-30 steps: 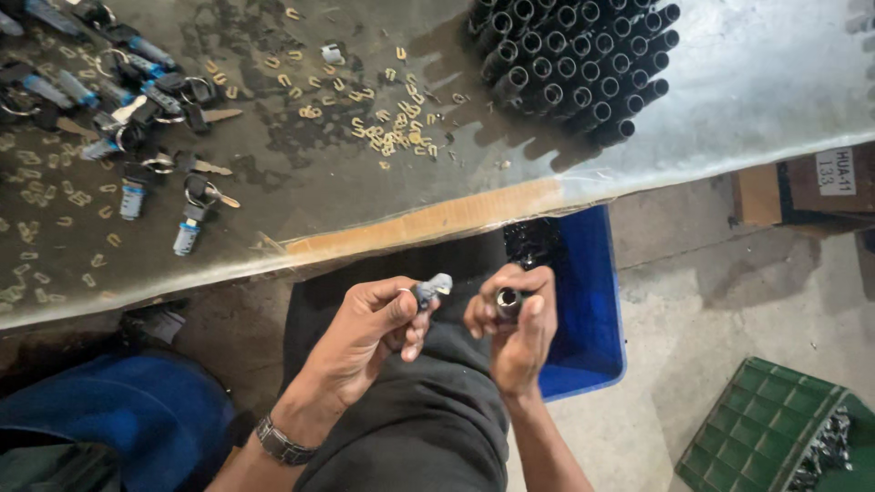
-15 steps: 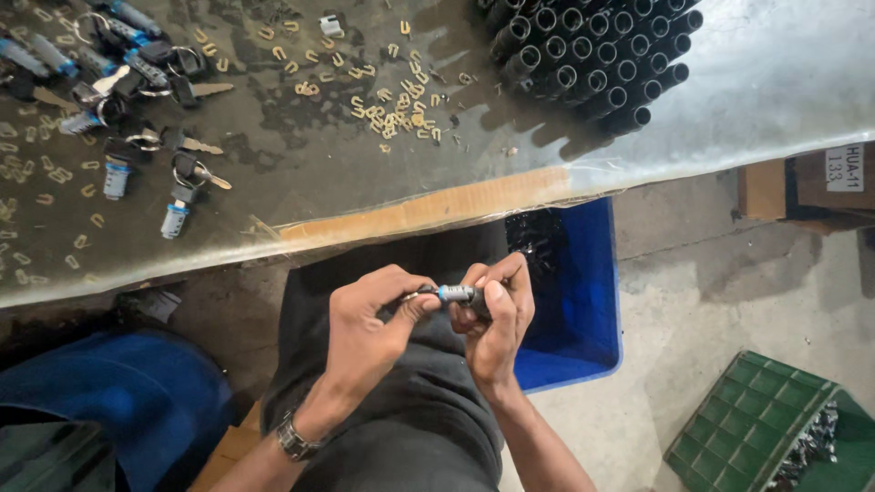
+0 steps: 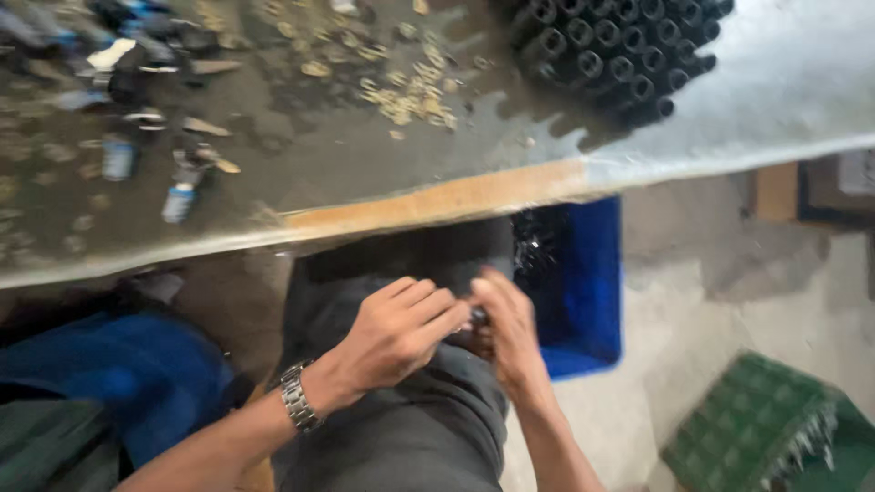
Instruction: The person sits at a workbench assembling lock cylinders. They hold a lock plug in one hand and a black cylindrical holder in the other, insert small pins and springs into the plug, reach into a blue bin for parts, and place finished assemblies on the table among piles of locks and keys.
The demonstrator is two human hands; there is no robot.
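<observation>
My left hand point(image 3: 396, 330) and my right hand point(image 3: 507, 333) meet over my lap, below the table edge. Between them they close on a small dark cylindrical metal part point(image 3: 477, 318), almost wholly hidden by the fingers. A metal watch point(image 3: 298, 397) sits on my left wrist. The picture is blurred by motion, so the grip's detail is unclear.
A worn table point(image 3: 437, 196) spans the top, strewn with small brass pieces point(image 3: 406, 87), keys and blue-tipped cylinders point(image 3: 179, 200). A cluster of black tubes point(image 3: 611, 50) stands at its right. A blue bin point(image 3: 583, 282) lies beside my knee, a green crate point(image 3: 756, 428) lower right.
My hands have come together and dropped toward my lap, now covering the part that was visible between the fingertips. The view has shifted and blurred.
</observation>
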